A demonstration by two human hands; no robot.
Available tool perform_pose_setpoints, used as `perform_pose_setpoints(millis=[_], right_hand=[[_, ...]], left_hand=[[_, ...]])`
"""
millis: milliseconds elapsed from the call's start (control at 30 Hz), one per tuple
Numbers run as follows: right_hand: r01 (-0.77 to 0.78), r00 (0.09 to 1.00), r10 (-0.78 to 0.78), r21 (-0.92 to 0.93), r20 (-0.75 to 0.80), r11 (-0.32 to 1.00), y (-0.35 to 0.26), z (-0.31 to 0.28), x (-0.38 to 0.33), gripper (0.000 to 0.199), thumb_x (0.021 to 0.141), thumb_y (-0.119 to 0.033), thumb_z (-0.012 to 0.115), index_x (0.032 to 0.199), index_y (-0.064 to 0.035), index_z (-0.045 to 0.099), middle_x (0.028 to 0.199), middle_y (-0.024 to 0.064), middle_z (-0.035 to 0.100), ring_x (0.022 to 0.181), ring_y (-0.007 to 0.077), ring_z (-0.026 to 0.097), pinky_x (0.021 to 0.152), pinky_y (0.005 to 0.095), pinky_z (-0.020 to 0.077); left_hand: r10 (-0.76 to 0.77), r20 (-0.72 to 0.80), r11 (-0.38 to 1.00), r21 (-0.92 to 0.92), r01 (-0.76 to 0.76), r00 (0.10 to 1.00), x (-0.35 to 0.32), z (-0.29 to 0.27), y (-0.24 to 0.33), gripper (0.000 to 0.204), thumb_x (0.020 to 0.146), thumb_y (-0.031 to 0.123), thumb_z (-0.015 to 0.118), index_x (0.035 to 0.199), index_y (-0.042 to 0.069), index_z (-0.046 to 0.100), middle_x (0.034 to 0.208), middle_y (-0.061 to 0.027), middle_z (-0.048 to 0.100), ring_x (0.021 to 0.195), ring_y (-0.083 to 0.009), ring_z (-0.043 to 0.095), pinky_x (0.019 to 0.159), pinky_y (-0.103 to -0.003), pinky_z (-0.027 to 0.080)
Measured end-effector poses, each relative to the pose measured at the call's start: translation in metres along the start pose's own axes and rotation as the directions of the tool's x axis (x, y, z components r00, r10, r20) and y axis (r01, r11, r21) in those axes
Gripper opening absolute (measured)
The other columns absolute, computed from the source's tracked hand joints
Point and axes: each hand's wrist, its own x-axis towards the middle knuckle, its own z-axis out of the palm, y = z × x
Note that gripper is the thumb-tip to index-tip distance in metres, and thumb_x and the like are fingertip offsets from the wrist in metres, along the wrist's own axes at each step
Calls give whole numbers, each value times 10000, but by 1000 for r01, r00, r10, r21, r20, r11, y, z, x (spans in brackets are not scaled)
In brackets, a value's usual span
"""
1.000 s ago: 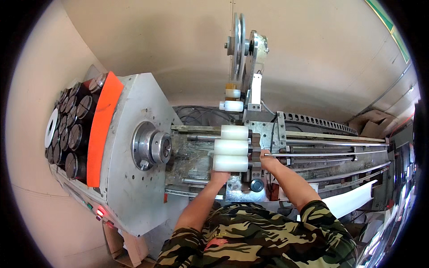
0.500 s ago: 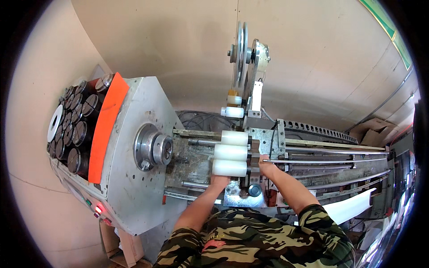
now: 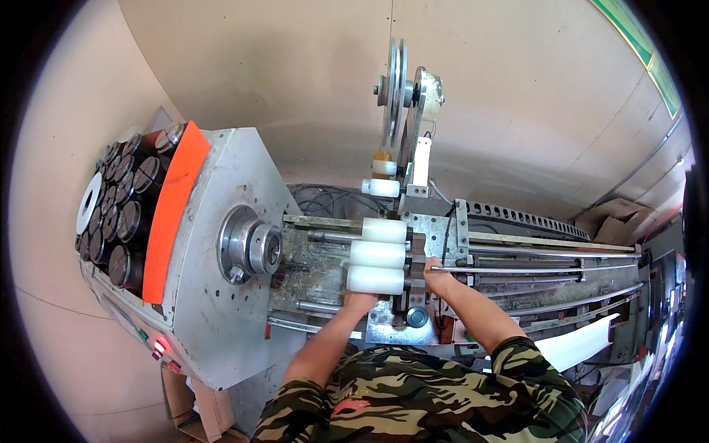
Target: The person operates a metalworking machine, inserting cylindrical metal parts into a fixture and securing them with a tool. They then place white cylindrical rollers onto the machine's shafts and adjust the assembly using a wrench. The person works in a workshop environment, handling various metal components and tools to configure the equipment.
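Three thick white rollers (image 3: 375, 279) sit side by side on a metal carriage (image 3: 384, 331) in the middle of the machine. My left hand (image 3: 360, 300) reaches in under the near end of the closest roller, and its fingers are hidden beneath it. On the other side, my right hand (image 3: 436, 279) is at the dark blocks (image 3: 418, 267) at the rollers' right ends, next to the tip of a thin steel rod (image 3: 509, 269). What its fingers do there cannot be made out. A round black knob (image 3: 417, 317) stands on the carriage between my forearms.
Left of the rollers, a grey housing (image 3: 214, 310) carries a steel spindle (image 3: 264, 249) and a glowing red lamp (image 3: 160, 344). Dark metal cylinders (image 3: 129, 221) are piled on top behind an orange strip (image 3: 171, 214). A grooved wheel (image 3: 395, 88) rises behind; long rails (image 3: 576, 299) run right.
The whole view has shifted slightly. Both hands stay at the same places by the rollers, with no clear movement of their own.
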Motion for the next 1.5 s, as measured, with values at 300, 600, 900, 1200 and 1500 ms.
perform_pose_setpoints(millis=[300, 600, 900, 1200, 1500], right_hand=[[-78, 996, 72, 99, 57, 992, -14, -54, -25, 276, 696, -223, 712, 911, -50, 705, 949, 161, 683, 914, 295, 657, 744, 388, 523], [-118, 992, 115, 47, 58, 992, -9, -40, -24, 282, 646, -228, 757, 853, -39, 718, 889, 171, 687, 851, 298, 673, 738, 375, 542], [-95, 995, 95, 23, 34, 995, -15, -54, -26, 278, 603, -209, 792, 799, -23, 725, 848, 185, 690, 823, 305, 685, 724, 363, 557], [-31, 998, 24, 120, 63, 992, 0, 4, 0, 275, 733, -224, 695, 941, -43, 702, 991, 199, 663, 936, 312, 625, 816, 405, 508], [-122, 956, 88, 105, 281, 987, -5, -13, -4, 275, 880, -283, 583, 1076, -115, 681, 1166, 184, 626, 1195, 280, 532, 985, 477, 421]], left_hand=[[-11, -155, 999, -31, 7, 988, -3, 1, 6, 290, 813, 173, 615, 1085, 80, 651, 1070, -196, 630, 976, -401, 607, 835, -485, 512], [40, -147, 999, -28, -44, 988, 1, 3, 9, 275, 811, 147, 597, 1069, 68, 649, 1048, -201, 639, 964, -402, 609, 823, -487, 510], [42, -146, 999, 26, -38, 988, -2, 5, 0, 261, 810, 173, 609, 1041, 62, 655, 1037, -206, 638, 952, -392, 614, 822, -494, 507], [21, -11, 999, 34, -20, 1000, -3, 4, 5, 321, 789, 119, 611, 1106, 81, 646, 1144, -194, 607, 1059, -401, 562, 889, -503, 476], [24, 27, 997, 78, -26, 999, 0, -11, 18, 371, 788, 160, 626, 1154, 101, 631, 1182, -179, 593, 1097, -392, 548, 923, -495, 459]])
